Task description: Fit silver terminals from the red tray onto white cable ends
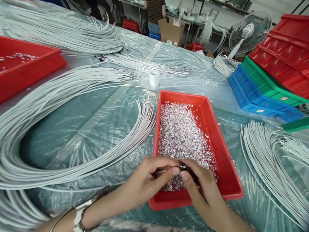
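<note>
A red tray (222,151) in front of me holds a heap of small shiny metal pieces (180,132). Both my hands meet over its near end. My left hand (147,180) pinches the end of a thin white cable between thumb and forefinger. My right hand (201,183) is closed in a pinch against that cable end, holding something small and dark that I cannot make out. A metal bracelet sits on my left wrist.
Big bundles of white cables (48,106) curve across the plastic-covered table at left, another bundle (270,154) lies at right. A second red tray (21,64) stands far left; stacked blue, green and red trays (267,83) far right. A tape roll (154,78), a fan (248,32) and a person stand beyond.
</note>
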Available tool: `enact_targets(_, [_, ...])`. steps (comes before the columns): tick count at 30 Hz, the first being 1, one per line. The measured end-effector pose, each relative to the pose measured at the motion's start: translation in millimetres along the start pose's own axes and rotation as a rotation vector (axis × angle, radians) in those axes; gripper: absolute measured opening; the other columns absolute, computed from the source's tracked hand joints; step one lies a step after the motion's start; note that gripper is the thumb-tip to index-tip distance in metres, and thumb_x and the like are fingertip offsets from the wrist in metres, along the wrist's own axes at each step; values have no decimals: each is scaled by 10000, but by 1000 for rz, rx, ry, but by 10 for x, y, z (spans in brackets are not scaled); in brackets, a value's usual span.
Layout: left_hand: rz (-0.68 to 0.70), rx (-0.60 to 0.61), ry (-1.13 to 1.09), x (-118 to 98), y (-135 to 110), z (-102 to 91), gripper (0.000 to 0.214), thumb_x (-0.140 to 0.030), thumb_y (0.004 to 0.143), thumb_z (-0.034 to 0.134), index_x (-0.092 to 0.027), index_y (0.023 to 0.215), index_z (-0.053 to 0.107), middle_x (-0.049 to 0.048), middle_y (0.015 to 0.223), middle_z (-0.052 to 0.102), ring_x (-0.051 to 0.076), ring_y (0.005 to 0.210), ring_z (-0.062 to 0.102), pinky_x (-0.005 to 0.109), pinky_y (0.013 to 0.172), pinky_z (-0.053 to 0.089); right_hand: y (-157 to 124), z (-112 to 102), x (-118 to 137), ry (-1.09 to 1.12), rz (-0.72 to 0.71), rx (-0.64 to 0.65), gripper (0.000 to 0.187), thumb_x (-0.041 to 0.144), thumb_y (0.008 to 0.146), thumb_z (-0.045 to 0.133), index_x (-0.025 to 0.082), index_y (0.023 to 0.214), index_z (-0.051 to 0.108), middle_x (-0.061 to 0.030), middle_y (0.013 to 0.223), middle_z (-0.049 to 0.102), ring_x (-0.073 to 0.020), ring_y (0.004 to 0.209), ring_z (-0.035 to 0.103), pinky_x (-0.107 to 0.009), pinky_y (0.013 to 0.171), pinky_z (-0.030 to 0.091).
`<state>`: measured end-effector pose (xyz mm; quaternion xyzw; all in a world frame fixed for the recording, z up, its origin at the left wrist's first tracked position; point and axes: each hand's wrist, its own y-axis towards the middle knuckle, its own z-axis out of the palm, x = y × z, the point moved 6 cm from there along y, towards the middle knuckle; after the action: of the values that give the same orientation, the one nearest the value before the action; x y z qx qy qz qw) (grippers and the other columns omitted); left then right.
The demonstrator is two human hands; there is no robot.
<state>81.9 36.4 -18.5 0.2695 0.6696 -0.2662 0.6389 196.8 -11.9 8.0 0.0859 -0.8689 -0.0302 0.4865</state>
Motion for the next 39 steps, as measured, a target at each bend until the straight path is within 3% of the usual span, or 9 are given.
enact_targets(5, [20, 8, 32, 16, 3, 15, 246, -263, 937, 478, -141, 753, 585, -16, 614, 543, 90, 550, 483, 186, 510, 378, 20, -3, 51, 34, -43, -24, 236, 182, 933, 415, 270, 1124, 525, 28, 827, 675, -134, 737, 652, -224, 624, 487])
enact_targets(10, [69, -39, 55, -64, -47, -33, 216, -207, 933, 485, -151, 753, 592, -21, 605, 553, 85, 546, 505, 172, 511, 398, 5, 12, 30, 88, -29, 12, 223, 201, 941, 416, 277, 1109, 541, 30, 852, 691, -131, 744, 653, -226, 665, 488])
enact_targets(13, [184, -59, 85, -199, -104, -85, 157, -145, 912, 500, -172, 832, 631, -33, 601, 581, 75, 525, 527, 154, 513, 416, 36, 10, -82, 47, 73, 24, 174, 246, 939, 431, 236, 1061, 555, 1, 847, 674, -153, 747, 636, -256, 665, 477])
enact_targets(15, [240, -80, 110, -266, -130, -129, 159, -119, 902, 505, -194, 874, 643, -39, 624, 608, 67, 516, 536, 142, 517, 425, 57, 18, -189, -3, 188, 84, 163, 281, 948, 425, 217, 929, 573, 9, 701, 601, -147, 627, 578, -257, 569, 445])
enact_targets(17, [226, -133, 143, -269, -127, -186, 162, -136, 903, 508, -201, 861, 650, -41, 618, 611, 64, 491, 506, 138, 478, 400, 72, -57, -226, 0, 216, 37, 206, 305, 966, 395, 224, 898, 572, 31, 618, 504, -134, 560, 506, -254, 532, 411])
enact_targets(20, [136, -150, 198, -193, -84, -208, 184, -212, 914, 507, -187, 815, 660, -22, 622, 622, 80, 486, 459, 166, 429, 341, 59, -181, -194, 91, 177, -43, 126, 310, 941, 466, 258, 995, 567, 54, 616, 454, -109, 515, 452, -220, 465, 380])
enact_targets(24, [41, -13, 227, -92, -27, -94, 233, -270, 930, 479, -160, 826, 656, 6, 668, 631, 103, 548, 484, 191, 465, 344, 27, -237, -104, 95, 71, -51, 229, 222, 850, 618, 273, 1064, 554, 44, 709, 566, -92, 522, 498, -203, 463, 423])
enact_targets(30, [-5, 91, 270, -58, -10, -16, 304, -291, 948, 442, -143, 749, 618, -24, 588, 496, 92, 532, 398, 193, 471, 308, 18, -187, -33, -18, -63, 60, 231, 117, 838, 607, 271, 1009, 591, 30, 758, 670, -103, 570, 575, -233, 529, 464])
enact_targets(39, [-4, 96, 292, -62, -11, 13, 289, -263, 958, 426, -151, 788, 630, -19, 614, 541, 86, 533, 419, 186, 477, 312, 16, -206, -44, -153, -104, 104, 209, 102, 838, 580, 256, 980, 580, 41, 729, 647, -102, 581, 577, -245, 548, 437])
